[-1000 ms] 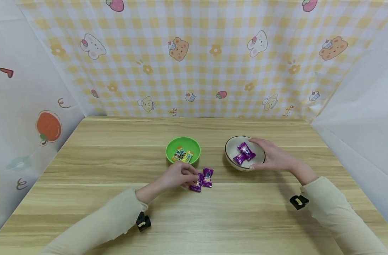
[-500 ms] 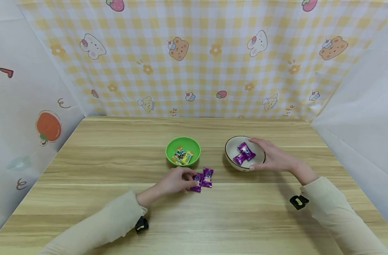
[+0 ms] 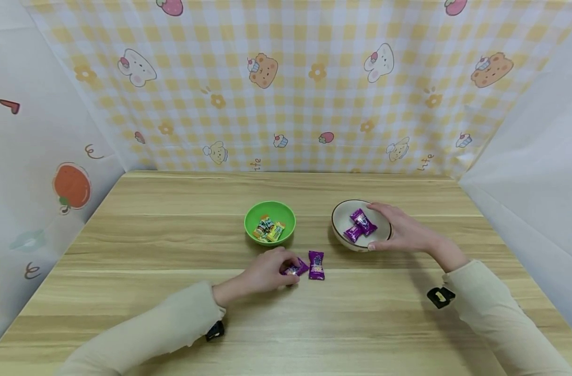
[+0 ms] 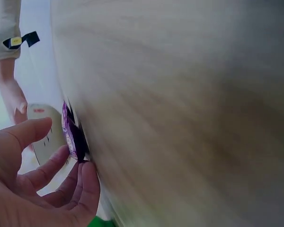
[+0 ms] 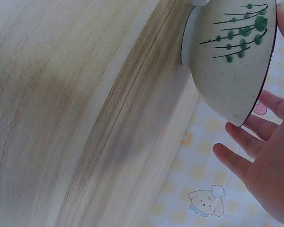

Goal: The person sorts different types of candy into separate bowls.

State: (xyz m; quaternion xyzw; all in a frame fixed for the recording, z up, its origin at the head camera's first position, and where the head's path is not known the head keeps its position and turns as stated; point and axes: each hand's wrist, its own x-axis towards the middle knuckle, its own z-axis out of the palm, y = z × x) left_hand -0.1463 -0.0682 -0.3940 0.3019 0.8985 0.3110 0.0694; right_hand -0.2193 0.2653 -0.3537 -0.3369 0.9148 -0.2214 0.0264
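My left hand [image 3: 269, 271] is at a purple-wrapped candy [image 3: 295, 267] on the table, its fingertips at the wrapper. In the left wrist view the thumb [image 4: 38, 130] stands apart from the candy [image 4: 72, 135]. A second purple candy [image 3: 316, 265] lies just to the right. My right hand [image 3: 405, 230] holds the rim of a cream bowl [image 3: 337, 230] with a brown edge, thumb at the near side and fingers at the far side. Inside it are two purple candies [image 3: 363, 223]. The right wrist view shows the bowl's green leaf pattern [image 5: 246, 30].
Behind the left hand stands a green bowl [image 3: 249, 219] with several yellow and orange wrapped candies [image 3: 269, 228]. A yellow checked cloth [image 3: 295, 104] hangs at the table's [image 3: 173, 235] back edge, with white sheets [image 3: 539, 156] at both sides.
Both loose purple candies have shifted a little to the right, and the one at my left hand has turned. That hand has moved slightly right. The right hand and its bowl have stayed put.
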